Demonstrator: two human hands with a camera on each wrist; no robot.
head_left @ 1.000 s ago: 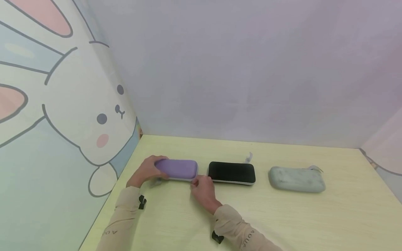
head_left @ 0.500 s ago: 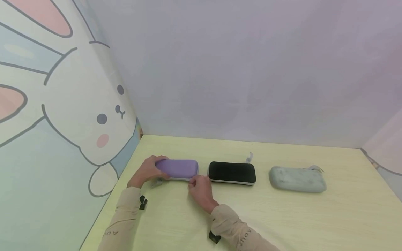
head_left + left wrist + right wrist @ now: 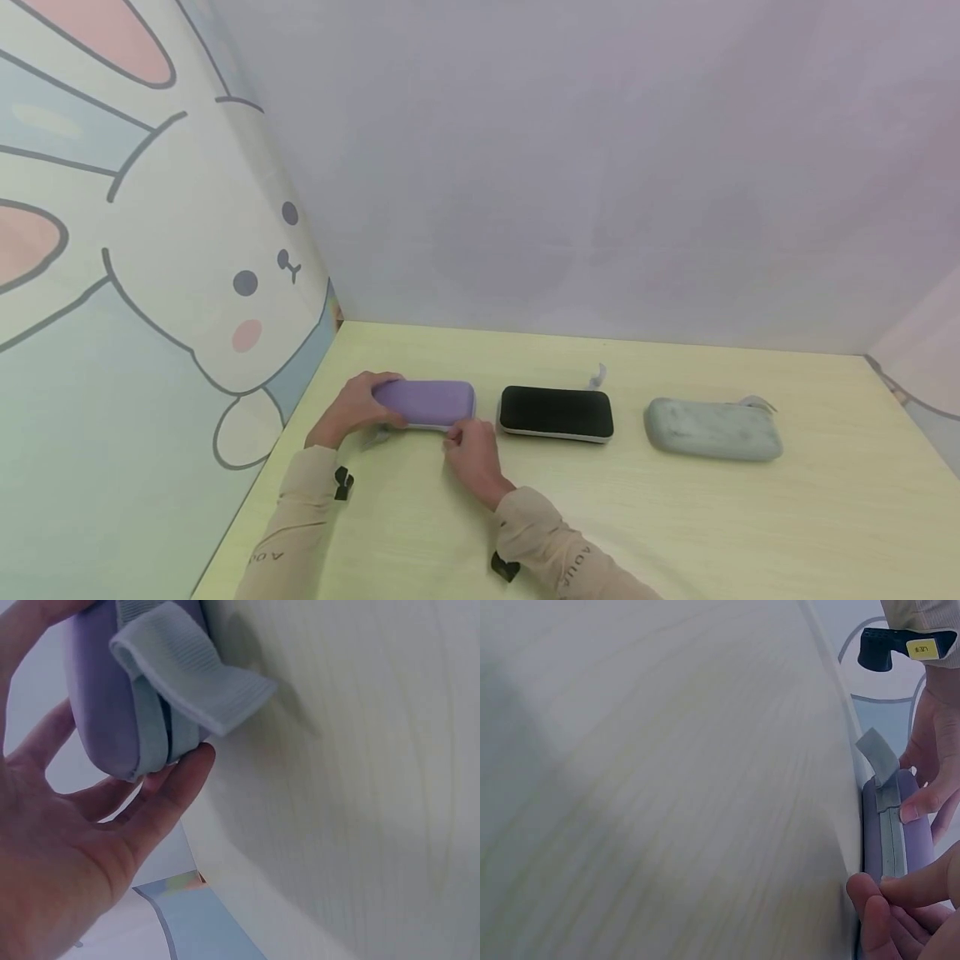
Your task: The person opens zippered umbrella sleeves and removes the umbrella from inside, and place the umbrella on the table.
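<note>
A purple zippered pencil case (image 3: 427,402) lies at the left of the table. My left hand (image 3: 352,408) grips its left end, thumb along the front and fingers behind. In the left wrist view, a pale fabric loop strap (image 3: 176,664) hangs off that end, and a dark gap shows between the light zipper tapes (image 3: 154,727). My right hand (image 3: 474,454) is at the case's front right corner. In the right wrist view, its thumb and curled index finger pinch at the zipper (image 3: 891,840); the pull itself is hidden between the fingertips.
Right of the purple case lies a black pencil case (image 3: 557,412) with a white edge and a strap behind. Farther right is a grey-green pencil case (image 3: 712,429). A rabbit-printed panel (image 3: 187,250) borders the table (image 3: 712,533) on the left; a pale backdrop (image 3: 600,167) stands behind.
My right hand has slid a little to the left along the front edge of the purple pencil case. The left hand keeps its grip, and the case stays in nearly the same place.
</note>
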